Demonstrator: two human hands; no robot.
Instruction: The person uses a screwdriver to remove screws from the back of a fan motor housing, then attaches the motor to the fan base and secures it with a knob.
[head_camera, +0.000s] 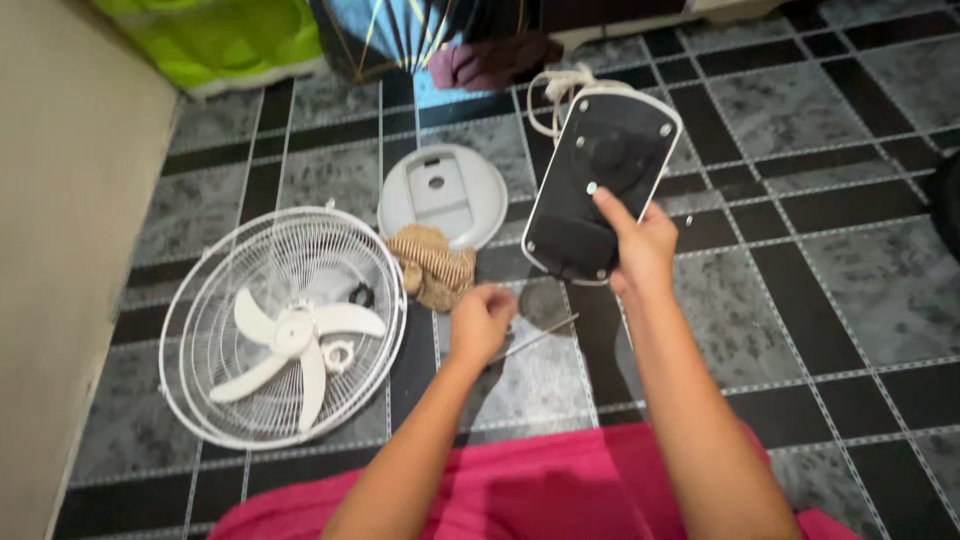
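Note:
My right hand (640, 250) holds up a fan base (600, 180), its black underside with white rim facing me, thumb pressed on the underside. A white power cord (552, 92) trails from its far end. My left hand (482, 318) is closed around a thin metal screwdriver (540, 337) whose shaft points right, low over the tiled floor. A white fan grille (285, 325) with the white blade (295, 335) and a small white ring lying in it rests on the floor to the left. A round white cover (443, 192) lies beyond it.
A tan woven cloth (432, 265) sits between the grille and the round cover. A beige wall (60, 220) runs along the left. A green plastic item (220, 35) and dark fabric (480, 50) lie at the top. Pink fabric (540, 490) covers my lap.

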